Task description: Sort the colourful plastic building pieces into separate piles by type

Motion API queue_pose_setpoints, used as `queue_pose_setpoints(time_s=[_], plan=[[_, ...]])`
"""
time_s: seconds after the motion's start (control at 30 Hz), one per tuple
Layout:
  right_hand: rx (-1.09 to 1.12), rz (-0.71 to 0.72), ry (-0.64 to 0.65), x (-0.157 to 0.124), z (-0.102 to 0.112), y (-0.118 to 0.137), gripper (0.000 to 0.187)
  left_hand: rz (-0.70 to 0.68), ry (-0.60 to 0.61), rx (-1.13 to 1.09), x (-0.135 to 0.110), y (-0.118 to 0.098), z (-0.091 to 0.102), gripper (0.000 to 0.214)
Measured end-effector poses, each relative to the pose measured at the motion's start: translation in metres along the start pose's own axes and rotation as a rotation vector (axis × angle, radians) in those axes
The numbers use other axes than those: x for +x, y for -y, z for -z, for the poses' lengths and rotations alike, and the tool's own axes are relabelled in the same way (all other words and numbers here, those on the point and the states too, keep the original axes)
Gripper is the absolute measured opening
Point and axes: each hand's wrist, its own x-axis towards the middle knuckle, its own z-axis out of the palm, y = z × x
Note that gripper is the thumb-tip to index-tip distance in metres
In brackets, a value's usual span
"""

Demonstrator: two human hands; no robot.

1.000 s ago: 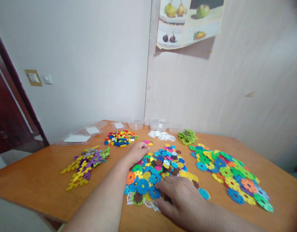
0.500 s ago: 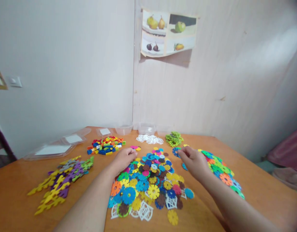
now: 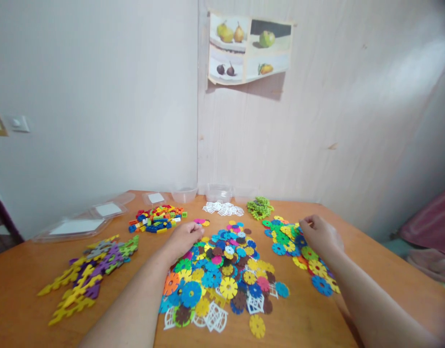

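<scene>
My left hand (image 3: 185, 236) rests with curled fingers on the far left edge of the middle heap of coloured snowflake discs (image 3: 222, 270). What it holds, if anything, is hidden under the fingers. My right hand (image 3: 318, 234) lies palm down on the right heap of discs (image 3: 291, 237), fingers bent and pinched at the heap's far side. Its forearm covers much of that heap. White lattice pieces (image 3: 215, 316) lie at the near edge of the middle heap.
On the wooden table (image 3: 26, 270) lie a pile of yellow and purple zigzag pieces (image 3: 88, 270), small bricks (image 3: 155, 217), white pieces (image 3: 224, 209), green pieces (image 3: 260, 208), clear lids (image 3: 77, 224) and tubs (image 3: 218, 192). Walls stand close behind.
My right hand has moved from the near edge of the middle heap up with a blue disc and then right onto the right heap. My left hand has stayed put.
</scene>
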Motion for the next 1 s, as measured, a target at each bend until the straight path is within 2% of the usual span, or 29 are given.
queue_pose_setpoints(time_s=[0.13, 0.27, 0.43, 0.5, 0.67, 0.83, 1.0], plan=[[0.138, 0.228, 0.071, -0.031, -0.008, 0.032, 0.032, 0.003, -0.004, 0.001, -0.001, -0.002, 0.001, 0.029], [0.274, 0.581, 0.21, -0.082, -0.014, 0.072, 0.027, 0.014, -0.005, 0.007, -0.002, -0.005, 0.001, 0.027], [0.347, 0.978, 0.374, -0.149, -0.008, 0.117, 0.021, 0.002, -0.013, 0.006, -0.001, -0.005, 0.0, 0.027], [0.345, 1.089, 0.411, -0.169, -0.005, 0.13, 0.022, -0.009, -0.009, 0.007, -0.001, -0.004, 0.0, 0.026], [0.319, 1.173, 0.443, -0.193, -0.008, 0.148, 0.033, -0.022, 0.0, -0.009, 0.0, -0.003, 0.0, 0.028], [0.284, 1.156, 0.425, -0.194, -0.018, 0.147, 0.014, -0.021, -0.01, -0.002, 0.0, -0.002, -0.001, 0.03], [0.283, 1.204, 0.359, -0.188, -0.021, 0.141, 0.014, -0.008, -0.003, 0.002, 0.001, 0.001, -0.001, 0.033]])
